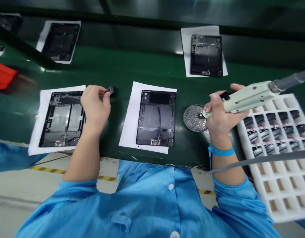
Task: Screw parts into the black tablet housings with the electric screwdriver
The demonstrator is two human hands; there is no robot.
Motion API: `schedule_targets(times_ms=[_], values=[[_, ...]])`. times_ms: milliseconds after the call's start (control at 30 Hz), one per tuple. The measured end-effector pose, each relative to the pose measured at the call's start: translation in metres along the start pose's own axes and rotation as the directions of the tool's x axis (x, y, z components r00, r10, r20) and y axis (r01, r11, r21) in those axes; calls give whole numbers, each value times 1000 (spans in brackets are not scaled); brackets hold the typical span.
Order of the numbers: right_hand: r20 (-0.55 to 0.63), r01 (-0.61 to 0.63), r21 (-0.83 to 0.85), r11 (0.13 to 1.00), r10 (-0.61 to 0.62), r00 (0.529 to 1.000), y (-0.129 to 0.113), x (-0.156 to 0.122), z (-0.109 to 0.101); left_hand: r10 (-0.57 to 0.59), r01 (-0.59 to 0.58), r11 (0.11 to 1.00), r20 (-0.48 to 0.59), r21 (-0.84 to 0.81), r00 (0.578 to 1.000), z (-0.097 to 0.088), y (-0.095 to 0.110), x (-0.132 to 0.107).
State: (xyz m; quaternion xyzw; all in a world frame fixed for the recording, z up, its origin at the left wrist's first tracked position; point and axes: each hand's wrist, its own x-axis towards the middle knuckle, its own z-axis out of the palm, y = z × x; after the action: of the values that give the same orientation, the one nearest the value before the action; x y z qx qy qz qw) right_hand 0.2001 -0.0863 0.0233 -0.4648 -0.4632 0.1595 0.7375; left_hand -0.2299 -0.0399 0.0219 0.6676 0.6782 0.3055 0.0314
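the person's left hand (95, 107) is closed in a pinch and holds a small black part (111, 90) between the thumb and a finger. the part is up off the green desk (118, 69), near the top corner of a dark tablet back panel (62, 120) that lies on white paper (35, 145). the right hand (220, 115) is clenched around a pale green power screwdriver (246, 99), and a grey hose (291, 79) goes up and off to the side from the back of the tool. the tip of the tool is at a round metal dish (193, 118) full of tiny holes. so at this moment, one hand has the small part and the other has the tool at the dish. another dark panel (156, 119) lies on its own paper between the two hands. to the right is a white foam tray (283, 195) with many square cells. the far cells hold small silver and black parts (263, 130) with thin red wires. a blue strap (221, 151) is on the right wrist, and a grey cord (266, 158) runs across the tray.
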Motion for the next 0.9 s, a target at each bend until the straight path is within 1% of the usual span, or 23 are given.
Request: schedule_targets(times_ms=[67,133,200,233,267,333,367,467,567,633,733,833,900], values=[[3,-31,-18,999,31,1000,-2,-1,2,24,-25,1000,-34,-19,999,-9,8,-6],[7,-59,-34,998,59,998,-5,-2,4,62,-65,995,-52,-77,997,-13,17,-11],[16,-82,-52,995,83,996,-8,-2,5,54,-70,977,-83,-200,995,-10,29,-12],[19,-90,-60,994,91,996,-8,-3,5,24,-47,957,-83,-285,996,-6,35,-12],[23,-96,-71,993,98,995,-8,-3,5,-12,-10,929,-57,-370,998,-2,41,-10],[23,-106,-101,989,109,994,-6,-3,5,-60,71,865,37,-497,997,9,55,-4],[20,-104,-113,988,107,994,-4,-3,5,-59,100,842,94,-530,994,14,63,0],[16,-84,-130,988,87,996,0,-3,4,18,128,826,252,-549,967,28,90,12],[24,-73,-147,986,77,997,-1,-3,3,132,107,824,373,-556,918,45,117,25],[38,-81,-178,981,89,995,-4,-4,2,208,66,824,409,-563,889,60,132,33],[53,-102,-223,969,117,992,-10,-5,2,285,-2,830,422,-557,860,87,147,42],[47,-125,-242,962,140,989,-12,-6,3,328,-46,836,430,-547,841,113,154,46],[45,-123,-197,973,134,990,-12,-6,4,350,-66,839,442,-541,826,127,156,46]])
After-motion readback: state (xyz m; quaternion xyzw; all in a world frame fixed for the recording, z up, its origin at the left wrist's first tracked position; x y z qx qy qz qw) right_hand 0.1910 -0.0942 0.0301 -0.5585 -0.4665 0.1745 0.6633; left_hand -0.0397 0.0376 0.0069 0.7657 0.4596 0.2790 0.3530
